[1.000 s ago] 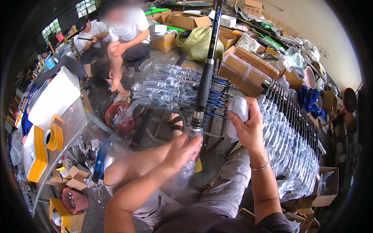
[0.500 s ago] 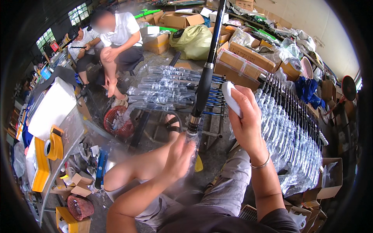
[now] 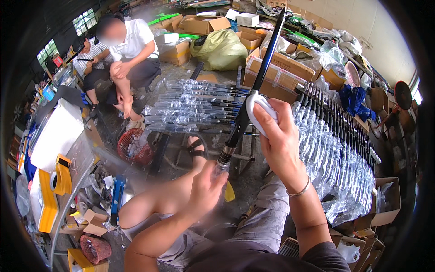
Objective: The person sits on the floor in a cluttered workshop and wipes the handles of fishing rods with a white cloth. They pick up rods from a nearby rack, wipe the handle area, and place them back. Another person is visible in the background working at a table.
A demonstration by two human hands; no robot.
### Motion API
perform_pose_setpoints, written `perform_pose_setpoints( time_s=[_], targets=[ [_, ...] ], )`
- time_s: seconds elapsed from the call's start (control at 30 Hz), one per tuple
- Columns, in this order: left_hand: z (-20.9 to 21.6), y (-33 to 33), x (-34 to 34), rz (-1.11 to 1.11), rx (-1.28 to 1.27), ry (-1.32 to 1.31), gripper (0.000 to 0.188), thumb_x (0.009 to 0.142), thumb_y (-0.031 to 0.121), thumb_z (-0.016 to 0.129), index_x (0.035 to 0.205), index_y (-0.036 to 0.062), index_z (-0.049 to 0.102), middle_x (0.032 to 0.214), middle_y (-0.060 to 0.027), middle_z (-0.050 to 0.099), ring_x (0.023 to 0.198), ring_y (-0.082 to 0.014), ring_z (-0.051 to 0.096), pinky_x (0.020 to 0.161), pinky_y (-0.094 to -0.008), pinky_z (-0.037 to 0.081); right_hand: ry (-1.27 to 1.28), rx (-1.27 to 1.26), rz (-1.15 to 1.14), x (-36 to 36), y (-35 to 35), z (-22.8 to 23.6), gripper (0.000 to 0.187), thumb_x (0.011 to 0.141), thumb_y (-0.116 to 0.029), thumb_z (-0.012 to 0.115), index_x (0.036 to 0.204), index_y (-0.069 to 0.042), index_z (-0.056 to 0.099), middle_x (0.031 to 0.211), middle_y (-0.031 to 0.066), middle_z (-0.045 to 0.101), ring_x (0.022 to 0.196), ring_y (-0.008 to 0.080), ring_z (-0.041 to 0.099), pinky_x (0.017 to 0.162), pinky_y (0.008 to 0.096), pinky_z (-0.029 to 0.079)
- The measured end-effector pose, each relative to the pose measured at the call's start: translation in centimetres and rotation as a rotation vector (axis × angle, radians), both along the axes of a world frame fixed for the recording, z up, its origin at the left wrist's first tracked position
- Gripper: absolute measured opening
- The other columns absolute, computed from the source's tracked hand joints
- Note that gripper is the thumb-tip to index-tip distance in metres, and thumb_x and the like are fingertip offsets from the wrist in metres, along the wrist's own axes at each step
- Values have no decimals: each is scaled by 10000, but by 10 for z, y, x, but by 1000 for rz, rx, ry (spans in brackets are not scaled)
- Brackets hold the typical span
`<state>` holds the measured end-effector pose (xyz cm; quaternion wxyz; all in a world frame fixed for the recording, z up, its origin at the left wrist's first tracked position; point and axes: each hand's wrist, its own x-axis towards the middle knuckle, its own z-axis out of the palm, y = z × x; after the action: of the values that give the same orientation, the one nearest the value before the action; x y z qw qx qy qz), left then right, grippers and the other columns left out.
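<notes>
Firmly wrapped, with the left hand, around the low end of the rod, near the middle of the view toward 6 o'clock, with clear plastic showing just above the fist. Gripping a white cloth with the right hand, near the middle toward 3 o'clock. Laid along the upper part of the black grip, apparently touching, but cannot tell over how much length.

Held so low, probably, to keep the rod steady and to leave the black grip free for the other hand. Kept flat under the fingers, likely, to follow better the round shape.

Pointing with the thinner end up and away, to 1 o'clock, and with the low end back toward the body, to 6 o'clock. Sloping clearly along the long axis, with metal rings between the left hand and the black grip.

Behind, toward 10 o'clock, wrapped rods side by side, seemingly over a metal frame, perhaps to stay off the floor. Toward 3 and 4 o'clock, a row of rods in plastic, with dark ends on one side, presumably for good order. Toward 9 o'clock, a red basket with pale scraps.
</notes>
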<state>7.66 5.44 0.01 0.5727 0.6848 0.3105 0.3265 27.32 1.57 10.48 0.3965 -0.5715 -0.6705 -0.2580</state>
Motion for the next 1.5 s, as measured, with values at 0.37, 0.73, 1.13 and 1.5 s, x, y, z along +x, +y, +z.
perform_pose_setpoints(
  time_s=[0.37,0.73,1.13,1.5],
  targets=[
    [1,1,2,103,180,4,166,885,44,624,1003,-41,543,829,-128,658,737,-195,649,651,-299,490,-133,-55,-75,7,-3,-26,423,744,-41,636,1162,-109,629,1043,174,547,860,323,573,692,399,498],
    [-3,1,4,91,308,-53,175,927,166,604,974,10,539,685,4,521,589,-70,462,538,-254,387,-188,15,-66,21,-1,-5,459,744,-87,641,1201,-117,614,1034,153,557,825,311,559,666,394,472],
    [3,-2,-1,-28,4,3,140,928,101,574,1008,-14,574,809,-79,655,727,-139,624,644,-267,481,-232,-106,85,5,-16,-30,423,725,-101,635,1147,-112,652,1034,151,558,803,275,556,639,372,456],
    [-4,1,-5,-227,-427,-106,173,955,190,555,1014,36,503,774,3,518,671,-71,510,560,-220,417,-239,-26,59,18,-10,-27,423,716,-86,653,1137,-120,665,1009,149,573,817,293,572,643,373,471]
  ],
)
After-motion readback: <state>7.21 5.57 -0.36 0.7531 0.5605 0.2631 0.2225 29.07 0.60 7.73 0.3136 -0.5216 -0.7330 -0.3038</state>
